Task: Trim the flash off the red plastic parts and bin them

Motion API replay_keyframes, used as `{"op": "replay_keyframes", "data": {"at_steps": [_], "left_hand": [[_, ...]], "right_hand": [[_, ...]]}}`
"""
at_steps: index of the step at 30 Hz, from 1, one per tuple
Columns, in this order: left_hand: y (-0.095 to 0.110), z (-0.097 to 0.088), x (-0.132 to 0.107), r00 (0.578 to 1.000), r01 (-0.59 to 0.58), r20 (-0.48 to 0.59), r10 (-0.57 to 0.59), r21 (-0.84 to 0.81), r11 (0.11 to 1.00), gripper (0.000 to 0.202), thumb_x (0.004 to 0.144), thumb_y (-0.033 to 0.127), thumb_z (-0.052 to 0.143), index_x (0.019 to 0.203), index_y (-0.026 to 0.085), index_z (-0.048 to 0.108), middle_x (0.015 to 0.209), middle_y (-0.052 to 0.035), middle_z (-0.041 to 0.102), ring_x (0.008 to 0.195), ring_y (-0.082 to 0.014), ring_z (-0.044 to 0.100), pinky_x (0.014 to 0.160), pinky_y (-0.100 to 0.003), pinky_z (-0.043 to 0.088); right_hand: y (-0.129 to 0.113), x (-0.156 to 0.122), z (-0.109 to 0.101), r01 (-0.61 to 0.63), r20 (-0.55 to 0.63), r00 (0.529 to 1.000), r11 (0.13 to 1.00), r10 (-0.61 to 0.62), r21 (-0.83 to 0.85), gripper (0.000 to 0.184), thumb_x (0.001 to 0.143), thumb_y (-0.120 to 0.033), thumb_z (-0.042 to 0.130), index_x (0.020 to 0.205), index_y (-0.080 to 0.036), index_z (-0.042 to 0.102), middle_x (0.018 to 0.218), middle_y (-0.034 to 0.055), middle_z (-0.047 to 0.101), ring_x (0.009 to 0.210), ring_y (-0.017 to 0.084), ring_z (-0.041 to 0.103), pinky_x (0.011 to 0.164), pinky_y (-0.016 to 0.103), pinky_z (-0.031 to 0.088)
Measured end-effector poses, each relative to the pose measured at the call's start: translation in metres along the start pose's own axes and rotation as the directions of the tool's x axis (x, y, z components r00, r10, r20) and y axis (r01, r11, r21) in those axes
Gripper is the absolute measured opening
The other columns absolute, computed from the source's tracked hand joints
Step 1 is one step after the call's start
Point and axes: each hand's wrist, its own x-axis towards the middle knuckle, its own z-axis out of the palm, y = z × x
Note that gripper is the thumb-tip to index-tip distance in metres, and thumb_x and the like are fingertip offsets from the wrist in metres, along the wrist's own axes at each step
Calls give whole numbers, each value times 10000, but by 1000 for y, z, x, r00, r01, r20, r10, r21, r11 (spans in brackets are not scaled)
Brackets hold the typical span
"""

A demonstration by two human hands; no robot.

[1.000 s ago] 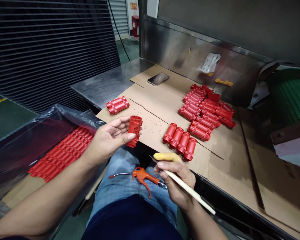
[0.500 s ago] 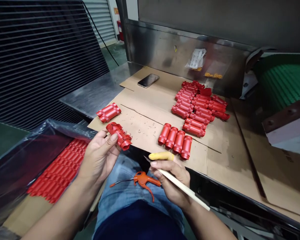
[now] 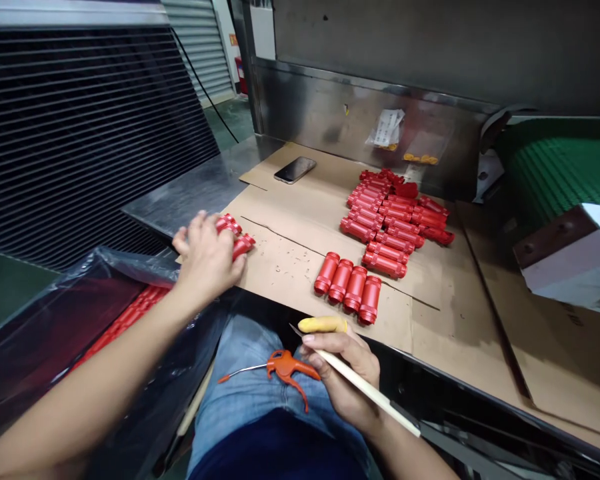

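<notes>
My left hand (image 3: 207, 260) is at the left end of the cardboard, its fingers curled over a red ribbed metal tube (image 3: 243, 245). Beside that tube lie other red tubes (image 3: 229, 224), partly covered by my fingers. My right hand (image 3: 347, 363), with a yellow finger cot (image 3: 323, 325) on one finger, grips a slim craft knife (image 3: 367, 392) by its pale handle. The short blade points up and left, just off the table's front edge. Several red tubes (image 3: 347, 285) stand side by side in a row beyond my right hand.
A larger group of red tubes (image 3: 387, 223) lies farther back, near a phone (image 3: 295, 170). An orange air blow gun (image 3: 287, 367) rests on my lap. At the left is a plastic-lined box (image 3: 93, 287) with more red tubes. A green-topped machine (image 3: 560, 160) stands right.
My left hand has moved up and left from in front of me, carrying the red tube down to the ones at the cardboard's left end. My right hand with the knife has barely moved.
</notes>
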Motion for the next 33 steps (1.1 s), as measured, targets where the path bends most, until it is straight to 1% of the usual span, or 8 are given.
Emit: {"op": "replay_keyframes", "data": {"at_steps": [6,10,15,19,21,23,26,33], "left_hand": [[-30,-8,21,999,27,-31,-29,-50,998,844,822,497,890,1518,128,588,1560,-163,586,1574,-618,278,1177,-787,79],[28,0,11,974,-201,87,208,-89,976,1140,777,467,960,1730,253,372,1845,-201,206,1635,-634,118,1231,-811,40],[118,33,17,709,-248,511,486,-465,850,953,713,236,921,1603,260,584,1742,-259,405,1602,-590,315,1232,-822,166],[115,32,17,778,-3,480,406,-643,766,895,680,181,916,1537,223,663,1543,-213,608,1466,-483,534,1260,-649,336],[96,20,-7,817,287,500,286,-784,551,955,718,299,967,1602,265,609,1578,-171,617,1449,-419,585,1232,-534,441],[79,7,-45,780,585,596,191,-803,116,831,807,535,907,1536,207,681,1521,-201,686,1372,-427,671,1178,-532,515],[72,-2,-106,720,683,677,152,-654,-324,741,885,703,765,1334,115,811,1403,-245,762,1291,-434,732,1176,-561,525],[84,6,-162,733,555,675,86,-520,-650,720,926,663,748,1374,101,790,1448,-226,741,1351,-395,669,1127,-536,558]], "right_hand": [[-3,-9,-5,-10,-59,998,1000,10,-12,218,1004,-156,757,1188,-258,814,1236,113,810,894,196,816,780,337,713],[-8,-13,-9,-7,-43,999,999,5,-47,169,1002,-171,743,1146,-236,804,1110,115,844,1056,257,811,852,390,703],[-18,-16,-15,11,-21,1000,998,-12,-65,165,1016,-167,724,1149,-241,788,923,81,838,1092,265,794,879,400,684],[-21,-22,-24,-25,-25,999,997,23,-69,171,996,-140,703,1106,-245,783,850,66,823,1053,277,800,854,410,675],[-18,-25,-28,-58,-42,998,994,54,-91,143,993,-143,695,1051,-244,778,803,52,806,942,259,795,845,408,659],[-13,-27,-27,-106,-53,994,988,100,-117,119,993,-153,697,1010,-238,777,817,48,796,835,222,762,808,378,638],[-4,-22,-18,-250,-72,967,966,245,-69,83,1015,-222,713,1012,-225,796,852,41,767,670,151,671,621,277,561],[4,3,16,-591,48,804,789,592,169,293,952,-430,832,1085,-169,826,631,-43,642,439,59,426,411,197,328]]}}
